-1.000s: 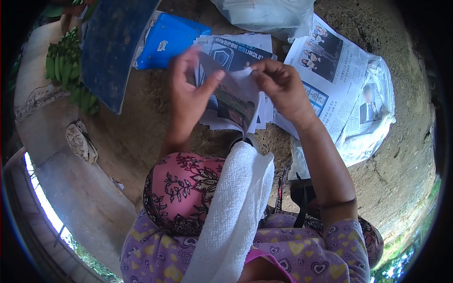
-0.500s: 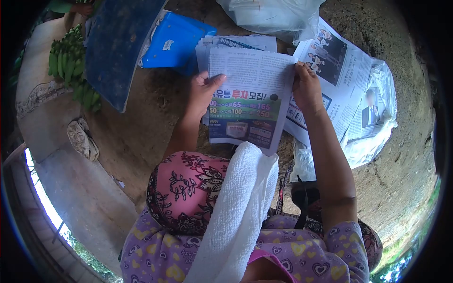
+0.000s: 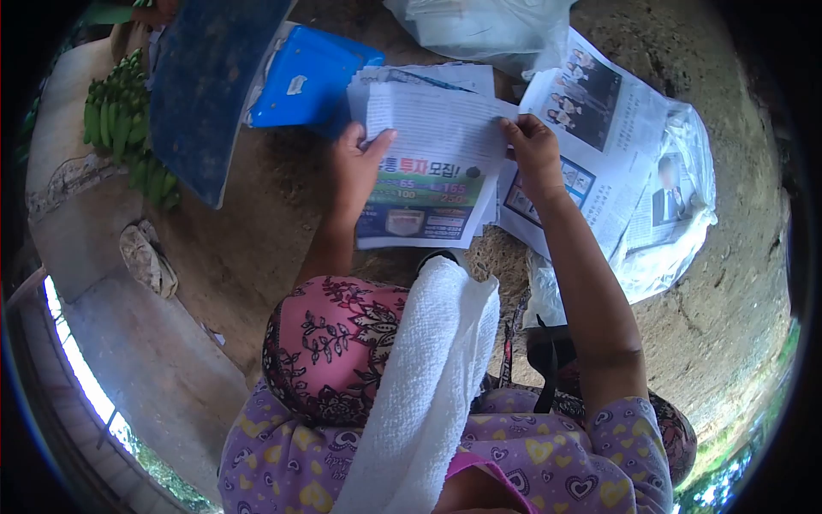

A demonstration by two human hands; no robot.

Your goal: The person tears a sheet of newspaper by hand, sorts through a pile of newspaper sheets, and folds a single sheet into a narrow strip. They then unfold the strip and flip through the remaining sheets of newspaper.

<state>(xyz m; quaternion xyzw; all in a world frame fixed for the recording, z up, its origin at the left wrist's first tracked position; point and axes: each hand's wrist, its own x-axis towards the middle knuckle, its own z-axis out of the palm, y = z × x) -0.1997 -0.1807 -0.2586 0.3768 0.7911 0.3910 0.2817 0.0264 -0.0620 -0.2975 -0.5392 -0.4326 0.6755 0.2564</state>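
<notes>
A newspaper sheet (image 3: pixel 437 128) with a coloured advertisement on its lower half is held up between both hands. My left hand (image 3: pixel 355 167) grips its left edge, thumb on top and fingers behind. At the upper right corner, my right hand (image 3: pixel 535 150) pinches the sheet between thumb and fingers. More newspaper pages (image 3: pixel 475 79) lie behind it. To the right, beside my right forearm, spreads a pile of newspaper (image 3: pixel 629 163) on a clear plastic bag (image 3: pixel 685 257).
A bright blue plastic container (image 3: pixel 312 73) stands beyond my left hand, beside a dark blue panel (image 3: pixel 205 103). Green bananas (image 3: pixel 116 120) are piled at far left, near another person's hand (image 3: pixel 158 12). A whitish plastic bag (image 3: pixel 488 34) lies at the top. A crumpled beige object (image 3: pixel 147 259) rests at left.
The newspaper sheet has shifted left, and its lower edge has risen. My right hand has moved left with its corner; my left hand has moved slightly left.
</notes>
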